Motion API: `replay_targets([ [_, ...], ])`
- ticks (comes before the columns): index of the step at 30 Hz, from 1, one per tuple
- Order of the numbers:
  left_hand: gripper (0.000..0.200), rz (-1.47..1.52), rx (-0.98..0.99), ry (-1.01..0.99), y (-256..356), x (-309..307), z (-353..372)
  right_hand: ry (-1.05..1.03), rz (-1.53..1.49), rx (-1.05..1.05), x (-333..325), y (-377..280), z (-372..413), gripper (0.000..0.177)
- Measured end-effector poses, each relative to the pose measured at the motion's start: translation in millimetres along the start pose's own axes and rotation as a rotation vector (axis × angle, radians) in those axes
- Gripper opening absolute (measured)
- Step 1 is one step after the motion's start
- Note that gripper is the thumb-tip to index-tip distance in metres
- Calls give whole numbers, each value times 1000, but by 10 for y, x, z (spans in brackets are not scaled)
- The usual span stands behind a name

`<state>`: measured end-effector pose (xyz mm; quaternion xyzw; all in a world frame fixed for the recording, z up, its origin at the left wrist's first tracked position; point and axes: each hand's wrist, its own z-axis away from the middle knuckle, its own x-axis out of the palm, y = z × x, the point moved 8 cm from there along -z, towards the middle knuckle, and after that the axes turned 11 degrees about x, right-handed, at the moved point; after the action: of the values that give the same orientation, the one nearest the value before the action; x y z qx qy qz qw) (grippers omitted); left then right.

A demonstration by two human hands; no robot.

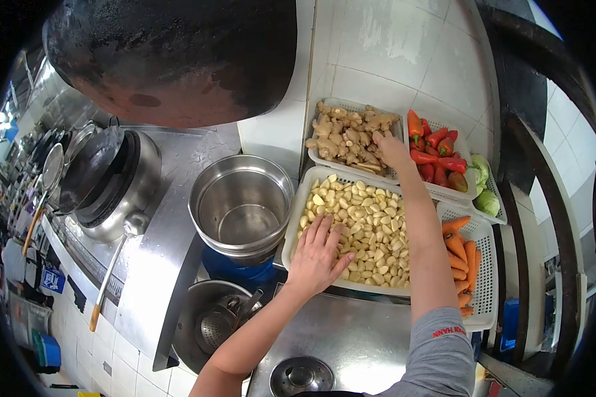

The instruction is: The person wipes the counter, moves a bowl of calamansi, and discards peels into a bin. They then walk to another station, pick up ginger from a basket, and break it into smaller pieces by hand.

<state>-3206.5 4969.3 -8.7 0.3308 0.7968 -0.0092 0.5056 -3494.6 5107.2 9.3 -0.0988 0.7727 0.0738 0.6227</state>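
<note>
My left hand (pixel 316 259) lies with its fingers spread on a broad layer of peeled garlic cloves (pixel 371 231) in a large white tray (pixel 290 228). Beyond it, my right hand (pixel 392 149) reaches over the garlic to a white basket (pixel 319 160) of ginger (pixel 344 135). The fingers of that hand are curled at the right side of the ginger and look closed on a piece, though their tips are partly hidden. My right forearm covers part of the garlic tray's right side.
Red peppers (pixel 444 149), green cabbage (pixel 487 202) and carrots (pixel 458 255) sit in white baskets on the right. A deep steel pot (pixel 198 205) stands left of the garlic. Below are a pot with strainers (pixel 215 329) and a steel bowl (pixel 302 377). A blackened wok (pixel 179 59) looms above.
</note>
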Motion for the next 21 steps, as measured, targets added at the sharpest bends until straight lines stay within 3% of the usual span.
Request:
replay_targets([
  [2, 54, 2, -4, 8, -6, -12, -1, 58, -54, 58, -13, 72, -47, 35],
  [4, 53, -10, 0, 6, 0, -17, -3, 262, -423, 383, -170, 507, -98, 34],
  [8, 53, 4, -4, 16, 2, -18, -7, 257, -409, 446, -264, 777, -163, 30],
  [11, 53, -3, -3, 12, 0, -17, -13, 74, -938, 608, -97, 983, -111, 30],
  [15, 53, -10, -10, 6, 1, -10, -3, -92, -1228, 590, -123, 1023, 145, 33],
  [17, 53, -9, -12, 8, 7, -6, -7, -203, -1456, 400, -131, 984, 184, 30],
  [21, 53, -21, -10, 25, 16, -23, -7, -229, -1576, 332, -362, 876, 411, 28],
])
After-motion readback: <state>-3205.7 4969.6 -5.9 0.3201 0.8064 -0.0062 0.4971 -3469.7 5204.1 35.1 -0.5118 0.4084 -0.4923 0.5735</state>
